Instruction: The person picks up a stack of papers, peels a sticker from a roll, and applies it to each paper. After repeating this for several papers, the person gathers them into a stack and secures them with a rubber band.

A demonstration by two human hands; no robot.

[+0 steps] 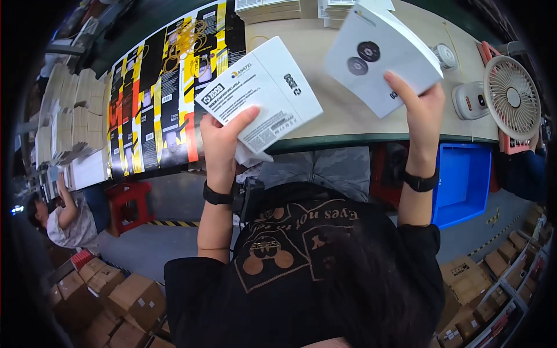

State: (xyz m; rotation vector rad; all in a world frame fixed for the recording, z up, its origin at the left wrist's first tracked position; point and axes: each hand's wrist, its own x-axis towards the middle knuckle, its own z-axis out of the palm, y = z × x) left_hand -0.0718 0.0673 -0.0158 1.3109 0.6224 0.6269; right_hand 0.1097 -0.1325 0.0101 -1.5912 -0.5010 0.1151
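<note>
My left hand (221, 142) is closed on a white printed sheet or flat card (275, 87), thumb on its lower left corner. Small dark text and a barcode show on its face. My right hand (425, 113) grips a thick stack of white printed cards (400, 52), tilted above the table, with its thumb on the face. Two dark round shapes are printed on the top one. Both are held up over the near half of the beige table (313, 124), apart from each other. Whether the left hand holds one sheet or several is hard to tell.
Yellow rubber bands (188, 37) lie on a black-and-yellow printed sheet (154, 87) at left. White stacks (270, 10) stand at the back. A fan (513, 95) is at right, a blue bin (462, 185) below it. Another person (72, 217) is at far left, near a red stool (129, 206).
</note>
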